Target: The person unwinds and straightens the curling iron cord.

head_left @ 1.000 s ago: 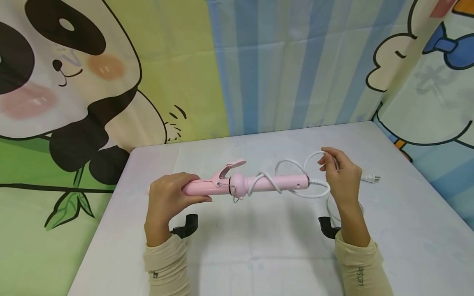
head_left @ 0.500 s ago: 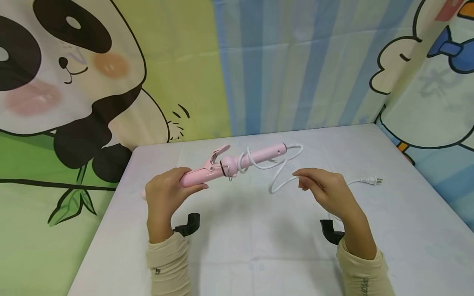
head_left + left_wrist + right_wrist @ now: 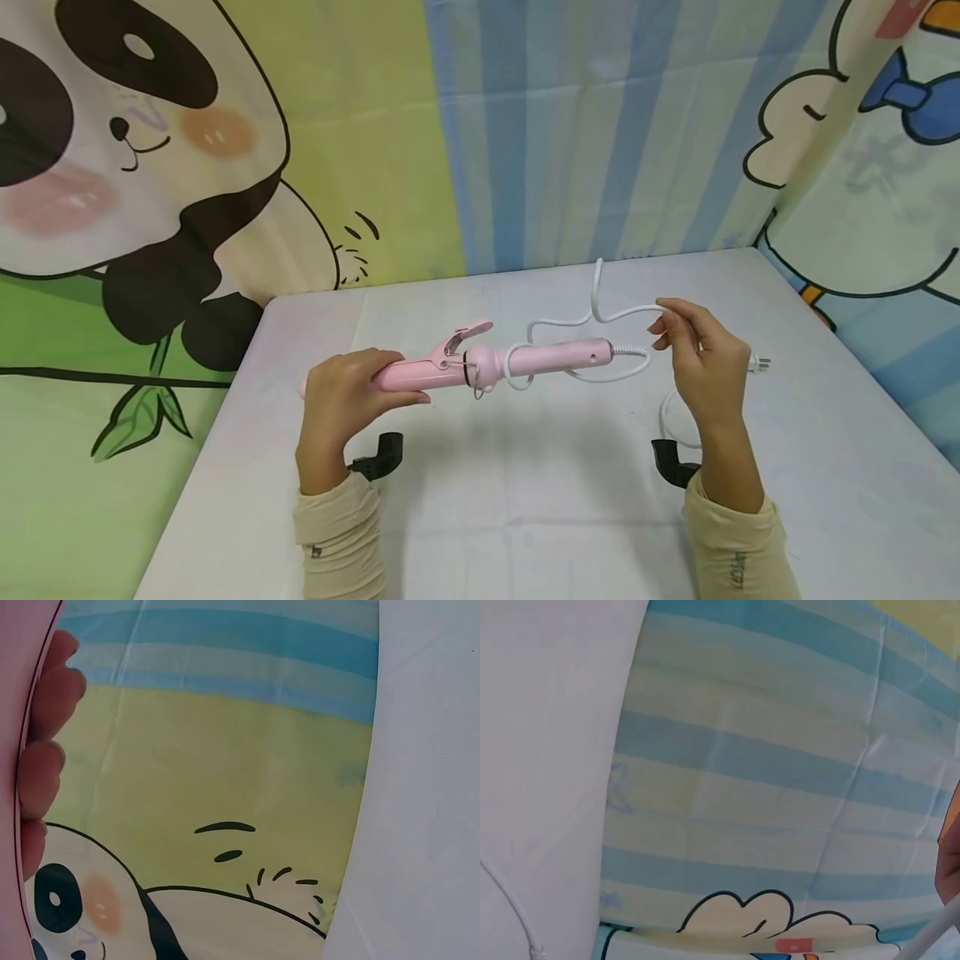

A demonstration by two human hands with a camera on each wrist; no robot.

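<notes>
In the head view, a pink curling iron (image 3: pixel 555 357) is held nearly level above the table, its clamp lever (image 3: pixel 474 330) pointing up. My left hand (image 3: pixel 341 408) grips the barrel end, and the left wrist view shows fingers (image 3: pixel 45 776) curled around the pink barrel (image 3: pixel 15 750). A white cord (image 3: pixel 558 322) leaves the handle's right end and loops around the handle near its rounded collar. Between thumb and fingers, my right hand (image 3: pixel 705 358) pinches that cord to the right of the handle. The cord (image 3: pixel 934 930) also crosses the right wrist view's lower right corner.
The white plug (image 3: pixel 761 363) lies on the table (image 3: pixel 510 533) behind the right hand, with more cord (image 3: pixel 663 417) beside that wrist. Black curved pieces (image 3: pixel 382 457) sit by both wrists. A cartoon-printed curtain (image 3: pixel 562 125) stands along the table's back edge.
The iron tilted up to the right, then came back level. My right hand dipped left, then rose again, carrying the cord. Fewer cord turns cross the handle than a second ago.
</notes>
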